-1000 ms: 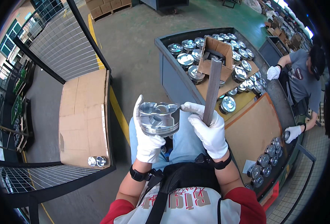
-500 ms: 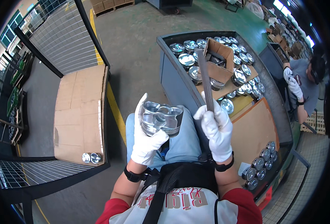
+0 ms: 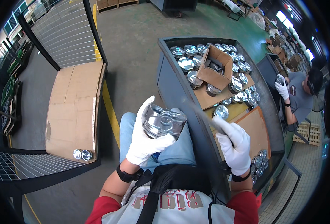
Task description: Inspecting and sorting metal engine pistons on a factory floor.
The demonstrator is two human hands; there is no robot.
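My gloved left hand [image 3: 141, 143] is closed around a silver piston [image 3: 165, 121], thumb along its near side and fingers at the left. The piston is tilted, its hollow side with the pin bosses turned up toward me, above my lap. My gloved right hand [image 3: 236, 149] grips a long, flat grey bar, seemingly a file [image 3: 206, 118]. Motion blurs it. It slants up and left from my fingers, its far end apart from the piston.
At the right, a grey workbench [image 3: 178, 76] carries many pistons, an open cardboard box [image 3: 218, 76] holding dark parts, and cardboard sheets. Leftward stands a wire-sided cart with a cardboard-covered bed [image 3: 73, 100] and two pistons [image 3: 82, 154]. A co-worker [image 3: 298, 93] at far right holds a piston.
My right hand has moved right and toward me, and the file has swung from nearly upright to a leftward slant. The piston in my left hand has tilted slightly.
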